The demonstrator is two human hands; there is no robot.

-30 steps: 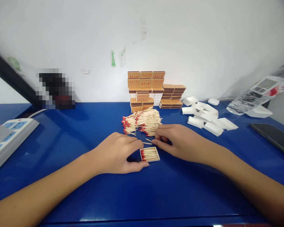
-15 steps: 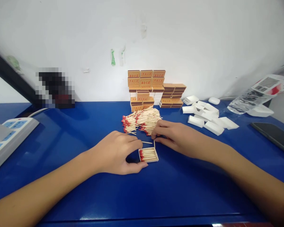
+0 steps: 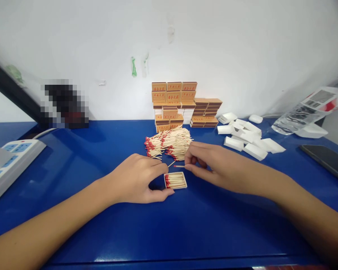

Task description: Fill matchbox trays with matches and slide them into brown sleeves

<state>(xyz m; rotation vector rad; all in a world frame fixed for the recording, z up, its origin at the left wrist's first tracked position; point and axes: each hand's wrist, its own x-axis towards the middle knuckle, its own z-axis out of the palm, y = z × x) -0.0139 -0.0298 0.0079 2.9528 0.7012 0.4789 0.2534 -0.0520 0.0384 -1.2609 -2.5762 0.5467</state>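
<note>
A small white matchbox tray [image 3: 185,184] lies on the blue table, filled with a row of matches [image 3: 175,180] whose red heads point left. My left hand [image 3: 142,178] grips the tray's left end, thumb along the near side and forefinger at the far corner. Just beyond the tray, my right hand [image 3: 205,161] pinches a single match [image 3: 179,166] between thumb and forefinger, its red head to the left. One loose match [image 3: 171,164] lies at a slant by my left fingertips. Behind both hands is a heap of loose matches [image 3: 169,142].
Printed matchboxes [image 3: 173,97] are stacked against the wall, with more matchboxes [image 3: 205,112] beside them. White empty trays [image 3: 243,135] lie scattered to the right, near a plastic bottle [image 3: 295,112] and a dark phone [image 3: 325,163]. A power strip [image 3: 19,161] sits at the left.
The match in my right hand has turned from pointing toward the tray to lying level, head left. My right hand has shifted slightly right. The loose match by my left fingers now slants.
</note>
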